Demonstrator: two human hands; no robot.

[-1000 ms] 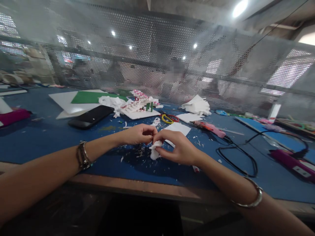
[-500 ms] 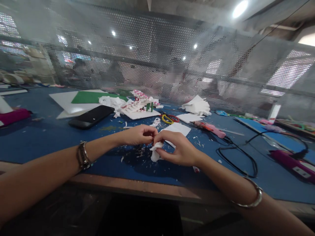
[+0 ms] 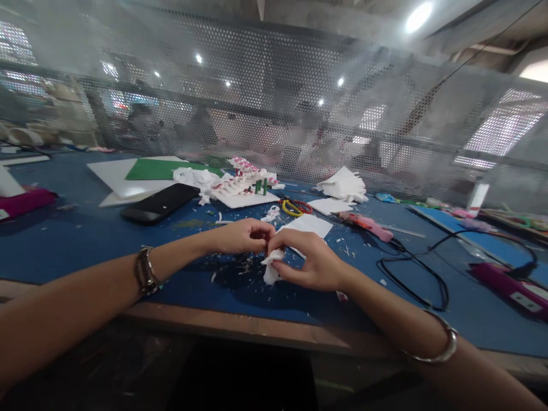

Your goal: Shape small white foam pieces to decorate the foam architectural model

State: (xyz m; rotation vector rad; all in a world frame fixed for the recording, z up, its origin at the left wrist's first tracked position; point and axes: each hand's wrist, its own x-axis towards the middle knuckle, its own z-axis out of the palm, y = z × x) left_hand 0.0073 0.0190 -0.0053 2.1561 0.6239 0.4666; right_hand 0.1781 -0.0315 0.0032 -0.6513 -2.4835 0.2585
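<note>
My right hand (image 3: 314,260) is closed round a crumpled piece of white tissue (image 3: 271,273), whose loose end hangs below the thumb. Close against it, my left hand (image 3: 242,236) is closed too, its thumb and fingertips pinched together. What those left fingertips hold is too small to make out. Just behind the hands lies a white sheet of paper (image 3: 314,224). Scissors (image 3: 291,208) with yellow and red handles rest farther back. Beyond them stands a small white and pink model (image 3: 246,180) on a white board, with little green posts.
A black phone (image 3: 160,204) lies left, before white and green sheets (image 3: 158,169). A pink glue gun (image 3: 366,224) trails a black cord (image 3: 443,291) at right. Stacked white tissue (image 3: 342,184) sits near the mesh screen (image 3: 257,68). Purple power strips (image 3: 509,288) flank the scrap-strewn blue table.
Hardly anything differs. Both hands stay in the same place, and the tissue's hanging end has shifted very slightly downward.
</note>
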